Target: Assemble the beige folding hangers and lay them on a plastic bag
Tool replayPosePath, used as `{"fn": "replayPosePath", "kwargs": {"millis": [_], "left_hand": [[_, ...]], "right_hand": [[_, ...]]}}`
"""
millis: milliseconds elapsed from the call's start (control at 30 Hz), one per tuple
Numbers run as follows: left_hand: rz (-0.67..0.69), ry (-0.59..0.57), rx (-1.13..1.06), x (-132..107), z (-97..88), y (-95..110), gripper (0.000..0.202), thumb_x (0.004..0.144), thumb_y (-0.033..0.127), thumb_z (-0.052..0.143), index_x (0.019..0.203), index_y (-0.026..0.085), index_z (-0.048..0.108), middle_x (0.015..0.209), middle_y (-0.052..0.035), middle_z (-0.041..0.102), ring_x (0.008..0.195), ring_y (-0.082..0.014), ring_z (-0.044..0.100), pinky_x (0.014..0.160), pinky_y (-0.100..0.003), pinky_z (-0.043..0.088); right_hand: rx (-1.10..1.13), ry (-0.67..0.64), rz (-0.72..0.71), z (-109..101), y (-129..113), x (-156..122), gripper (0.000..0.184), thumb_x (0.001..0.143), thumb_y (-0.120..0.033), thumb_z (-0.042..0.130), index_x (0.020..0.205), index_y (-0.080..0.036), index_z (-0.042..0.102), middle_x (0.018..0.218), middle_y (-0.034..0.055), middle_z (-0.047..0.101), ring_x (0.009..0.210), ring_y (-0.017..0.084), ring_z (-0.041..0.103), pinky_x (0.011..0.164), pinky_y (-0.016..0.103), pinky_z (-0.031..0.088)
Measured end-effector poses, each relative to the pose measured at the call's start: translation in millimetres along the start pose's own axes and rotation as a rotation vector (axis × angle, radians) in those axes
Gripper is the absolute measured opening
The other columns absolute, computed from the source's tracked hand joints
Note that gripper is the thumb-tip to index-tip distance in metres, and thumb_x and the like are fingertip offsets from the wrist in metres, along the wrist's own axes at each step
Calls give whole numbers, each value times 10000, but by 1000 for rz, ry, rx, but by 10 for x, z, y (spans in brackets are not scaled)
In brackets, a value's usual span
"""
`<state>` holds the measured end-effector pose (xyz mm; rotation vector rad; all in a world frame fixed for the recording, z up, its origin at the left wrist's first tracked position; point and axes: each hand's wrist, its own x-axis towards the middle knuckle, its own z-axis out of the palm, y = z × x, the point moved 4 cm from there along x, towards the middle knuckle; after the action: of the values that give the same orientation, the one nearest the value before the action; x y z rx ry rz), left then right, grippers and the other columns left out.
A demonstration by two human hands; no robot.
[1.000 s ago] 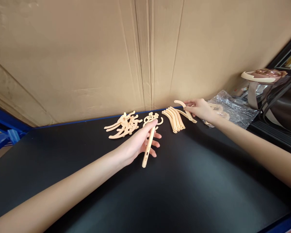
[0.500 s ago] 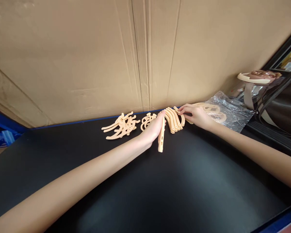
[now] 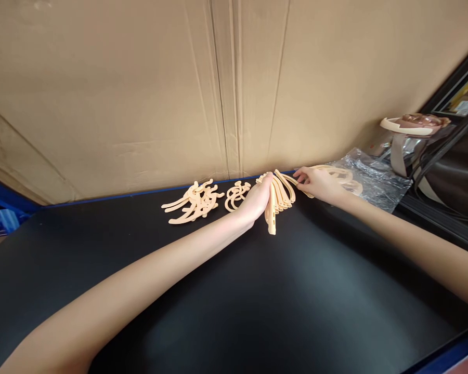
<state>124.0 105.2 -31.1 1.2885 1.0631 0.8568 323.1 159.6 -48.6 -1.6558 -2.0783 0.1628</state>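
While the black tabletop (image 3: 234, 311) spreads across the foreground, the left hand (image 3: 258, 201) reaches over it, closed around a pale slotted strip (image 3: 272, 222) whose lower end points toward the viewer. Just right of this hand, pale curved strips (image 3: 284, 197) lie side by side in a row, partly hidden by it. Left of the hand are small curled pieces (image 3: 234, 200), and farther left a tangled heap of hooked pieces (image 3: 198, 202). The right hand (image 3: 319, 184) is near the row's right side, fingers bent and close together; whether they grip anything, I cannot tell. Beside it lies clear plastic wrapping (image 3: 386, 182). Behind everything stands brown cardboard (image 3: 140, 93).
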Motion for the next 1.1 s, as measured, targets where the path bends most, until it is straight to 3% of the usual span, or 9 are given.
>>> {"fn": "replayPosePath", "kwargs": {"millis": [133, 367, 667, 900, 1000, 1100], "left_hand": [[-1, 16, 1, 12, 0, 4, 466, 967, 498, 354, 966, 168, 682, 1104, -82, 725, 1078, -233, 640, 974, -290, 433], [8, 13, -12, 34, 6, -2, 468, 977, 503, 333, 985, 180, 671, 1064, -68, 734, 1056, -230, 650, 957, -301, 445], [7, 2, -18, 38, -18, -22, 445, 969, 502, 347, 945, 183, 657, 1074, -65, 722, 1063, -228, 639, 944, -298, 450], [16, -6, -10, -16, -16, -27, 439, 951, 522, 383, 886, 189, 661, 974, -61, 733, 1013, -239, 651, 924, -319, 464], [17, -3, -10, -43, -39, -57, 441, 940, 535, 395, 859, 197, 665, 950, -59, 729, 1033, -243, 643, 948, -326, 453], [-2, 17, -6, -83, -85, -101, 457, 908, 573, 431, 807, 189, 659, 861, -75, 722, 1003, -265, 652, 940, -350, 464]], "right_hand": [[-53, 29, 74, -5, -27, 37, 255, 752, -167, 561, 995, -158, 635, 865, 74, 706, 711, 195, 628, 638, 303, 451], [-19, -29, 38, 51, -221, -9, 221, 861, -360, 530, 902, -182, 654, 855, 55, 707, 709, 176, 623, 629, 283, 435], [31, -99, 55, -32, -245, -188, 240, 835, -381, 560, 955, -194, 649, 886, 33, 716, 684, 155, 632, 605, 271, 450], [-79, -70, 71, -118, -312, -90, 221, 771, -430, 616, 821, -222, 672, 846, 44, 692, 761, 210, 618, 616, 289, 390], [-77, -101, 102, -75, -349, 48, 200, 739, -420, 638, 704, -224, 655, 654, 25, 638, 609, 180, 565, 547, 283, 334], [-14, -158, 133, -43, -327, 173, 273, 704, -382, 669, 511, -217, 568, 436, -15, 479, 459, 135, 452, 490, 283, 267]]}}
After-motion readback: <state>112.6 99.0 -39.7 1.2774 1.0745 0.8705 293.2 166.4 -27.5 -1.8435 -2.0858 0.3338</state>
